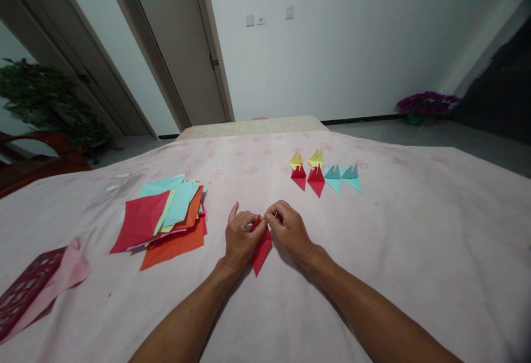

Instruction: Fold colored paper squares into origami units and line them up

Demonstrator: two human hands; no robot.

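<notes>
Clock centred on the hands; 12 is the far side of the desk [385, 263].

Grip, left hand [241, 236]: closed on the red folded paper [261, 252], thumb and index finger pinching its upper part; another finger is raised. Grip, right hand [289, 229]: thumb and index finger pinched together at the paper's upper end, beside the left fingertips; the tiny contact area is partly hidden. The paper's long point hangs between the wrists, aimed at 6.

At 10: paper stack [178, 208], loosely fanned, in red, orange, light blue, yellow and pink. Sheet edges overlap unevenly. Its right edge stands apart from the left hand, with a strip of pink patterned cloth [232, 180] between.

At 1: six folded pieces, near one another. Two yellow pieces [316, 157] sit farthest, two red pieces [316, 179] just on their near side, two light blue pieces [352, 174] to the right of the red. Cloth separates this group from the right hand.

Between 8 and 9: dark red patterned item [29, 283] with pink material [70, 269] along its right side, well apart from the left forearm; the left border of the view cuts it off.

Open room: broad cloth from 2 to 4, beyond the right forearm; a narrower lane toward 12, up to the cloth's far edge. Past that edge, a beige surface [253, 129].
</notes>
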